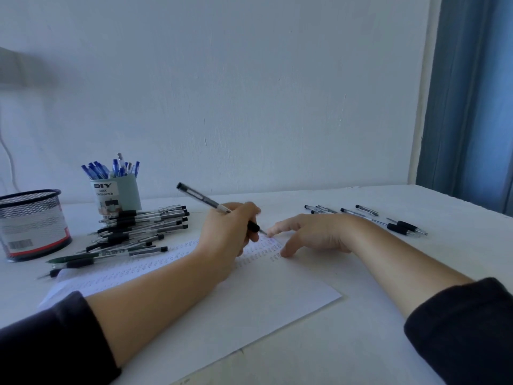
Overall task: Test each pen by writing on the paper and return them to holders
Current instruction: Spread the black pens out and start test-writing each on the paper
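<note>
Head view: left hand [230, 232] grips a black-capped pen [219, 209], fingers pinched round the lower barrel near the dark grip, tip down on the paper [249, 301] at the top right of the written rows. Right hand [313, 234] lies flat on the paper just beside the tip, fingers spread, index touching or almost touching the nib, holding nothing. Sheet sits mid tabletop [416, 273], angled, nearest corner toward the front edge, rows of small test marks across its upper half.

Pile of black-capped pens [144, 229] lies toward the left edge, overlapping the sheet's far left corner. Behind it, near the back edge, a pale DIY holder [119, 193] stuffed with blue pens [111, 169]. Black mesh holder [32, 223] at the far left edge; contents cannot be seen. Smaller scatter of loose pens [369, 216] toward the right back.

Step, likely: mid test stroke, many pens left to do.

Risks:
- right index sits so near the nib it could smear fresh ink or get marked
- left forearm lies across the written rows, sliding would smudge them
- left elbow or sleeve [52, 345] could nudge the pile and roll pens off the left edge
- tested and untested pens look alike, easy to mix
- DIY holder looks full, forcing another in could tip it
</note>
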